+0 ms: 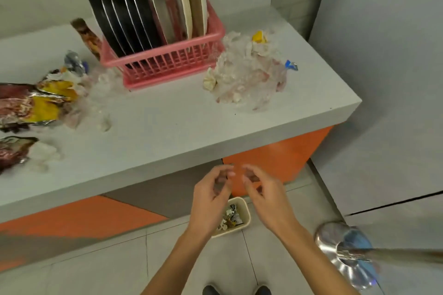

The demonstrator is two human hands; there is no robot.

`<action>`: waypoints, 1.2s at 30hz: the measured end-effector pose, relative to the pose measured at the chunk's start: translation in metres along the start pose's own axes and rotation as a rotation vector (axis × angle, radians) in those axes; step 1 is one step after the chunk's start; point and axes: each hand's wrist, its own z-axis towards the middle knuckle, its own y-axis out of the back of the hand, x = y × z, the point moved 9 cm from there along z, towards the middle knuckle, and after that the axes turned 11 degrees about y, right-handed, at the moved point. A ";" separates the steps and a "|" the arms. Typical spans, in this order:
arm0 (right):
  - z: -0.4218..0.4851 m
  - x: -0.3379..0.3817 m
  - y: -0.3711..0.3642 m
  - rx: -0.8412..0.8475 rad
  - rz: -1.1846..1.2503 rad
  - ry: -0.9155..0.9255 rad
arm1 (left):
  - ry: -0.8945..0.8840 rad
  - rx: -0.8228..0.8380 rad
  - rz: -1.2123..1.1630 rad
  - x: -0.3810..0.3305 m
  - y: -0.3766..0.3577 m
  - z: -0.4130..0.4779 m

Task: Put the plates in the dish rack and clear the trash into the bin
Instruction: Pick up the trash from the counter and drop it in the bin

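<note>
Several dark and pale plates (134, 12) stand upright in the pink dish rack (167, 64) on the white counter (167, 127). A heap of crumpled clear plastic and paper trash (249, 72) lies right of the rack. Foil wrappers (36, 103) lie at the counter's left. On the floor below stands a small cream bin (245, 211) with wrappers inside. My left hand (211, 196) and my right hand (266, 196) hover side by side above the bin, fingers loosely curled, with nothing visible in either.
A brown wrapper (87, 36) leans behind the rack and a small blue scrap (291, 64) lies near the counter's right edge. A shiny metal object (345, 251) on a pole stands at the lower right. Orange cabinet fronts sit under the counter.
</note>
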 end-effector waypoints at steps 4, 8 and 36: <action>-0.012 0.043 0.034 -0.023 0.106 -0.057 | 0.094 -0.023 -0.136 -0.029 0.004 -0.026; -0.017 0.059 0.053 -0.005 0.123 -0.078 | 0.195 -0.045 -0.251 -0.041 0.008 -0.040; 0.161 -0.004 0.113 -0.128 0.027 -0.373 | 0.056 0.090 1.139 -0.043 0.052 0.199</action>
